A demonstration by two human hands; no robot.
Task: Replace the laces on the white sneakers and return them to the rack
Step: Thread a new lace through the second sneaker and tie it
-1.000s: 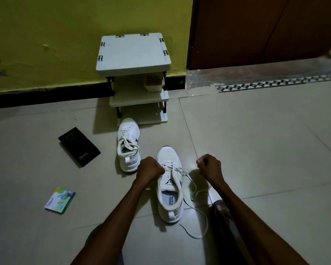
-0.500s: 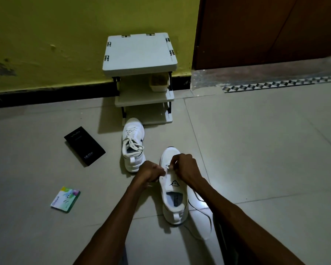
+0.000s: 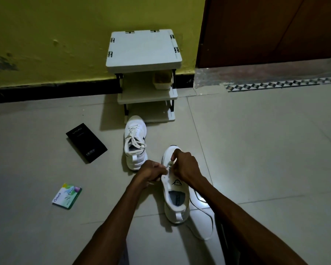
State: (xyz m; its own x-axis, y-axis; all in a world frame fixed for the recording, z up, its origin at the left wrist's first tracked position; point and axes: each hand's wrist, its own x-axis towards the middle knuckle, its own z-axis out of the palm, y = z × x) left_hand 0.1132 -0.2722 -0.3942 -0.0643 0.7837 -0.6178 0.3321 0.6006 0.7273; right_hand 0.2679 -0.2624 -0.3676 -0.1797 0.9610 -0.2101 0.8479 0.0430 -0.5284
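Observation:
Two white sneakers stand on the tiled floor. The near sneaker (image 3: pixel 177 199) points away from me, and both hands work over its lace area. My left hand (image 3: pixel 151 170) grips the sneaker's left edge by the eyelets. My right hand (image 3: pixel 183 165) pinches the white lace (image 3: pixel 201 232) above the tongue; the lace's loose end trails on the floor to the right of the heel. The far sneaker (image 3: pixel 135 144) is laced and sits in front of the white shoe rack (image 3: pixel 143 48) by the yellow wall.
A black phone box (image 3: pixel 86 142) lies on the floor at the left. Nearer me on the left lies a small green and white packet (image 3: pixel 67 196). A small beige container (image 3: pixel 162 81) sits on the rack's middle shelf. A brown door (image 3: pixel 266 29) stands at the back right.
My right hand came in from the right side of the sneaker to the lace area above the tongue, beside my left hand. The left hand stayed on the sneaker.

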